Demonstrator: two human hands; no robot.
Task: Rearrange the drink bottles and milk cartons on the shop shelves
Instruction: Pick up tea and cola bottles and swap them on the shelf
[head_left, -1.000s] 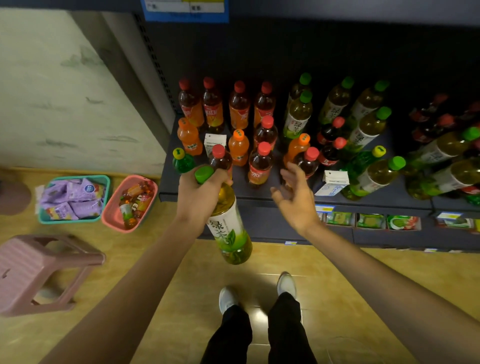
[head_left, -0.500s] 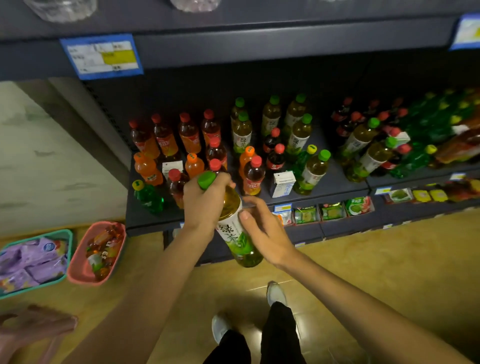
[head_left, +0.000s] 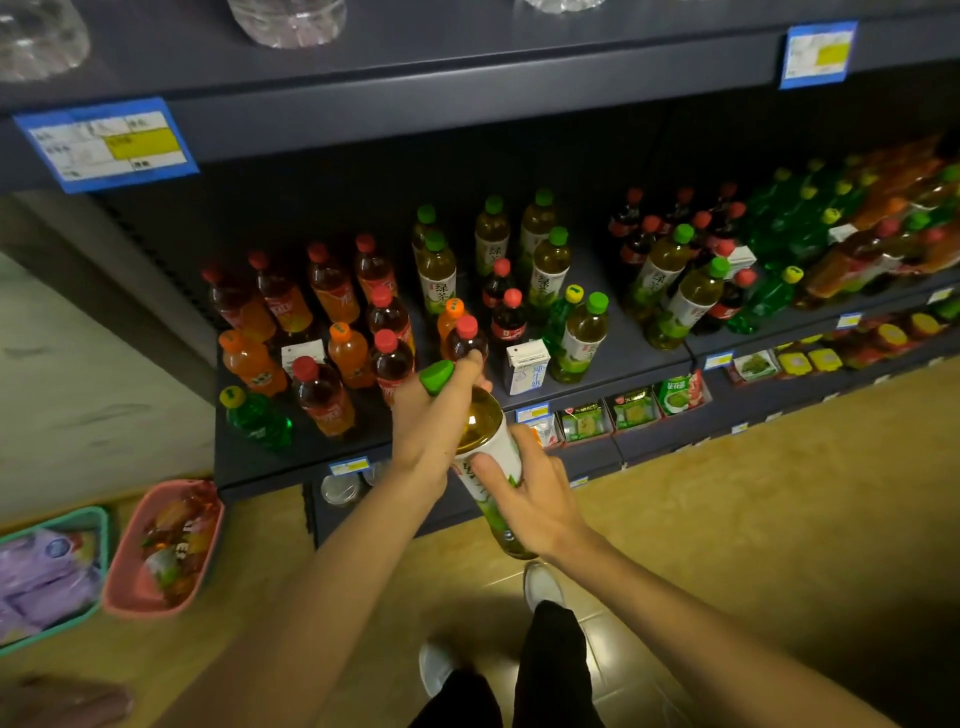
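Feet: two white shoes (head_left: 543, 586) are seen on the tan floor (head_left: 727, 519), just under the hands.
Right hand: the right hand (head_left: 530, 499) is wrapped round the label of the green tea bottle (head_left: 488, 457). A second ago it was held open in the air, away from the bottle; half a second ago it was already laid on it.
Left hand: the left hand (head_left: 431, 415) is curled round the bottle's neck, just under the green cap (head_left: 436, 375), the same as before.
Bottle: it is held tilted in front of the shelf edge, not set down on the shelf.
Baskets: a pink basket (head_left: 166, 545) and a teal basket (head_left: 52, 571) are seen on the floor at the left, lower in the view than a second ago.
Shelf: the dark shelf (head_left: 623, 353) is filled with orange, red and green bottles, and a white milk carton (head_left: 525, 368) is stood near the front.
Top: a blue price tag (head_left: 106, 145) and clear bottles (head_left: 285, 21) above it are now seen; a second ago they were mostly out of view.
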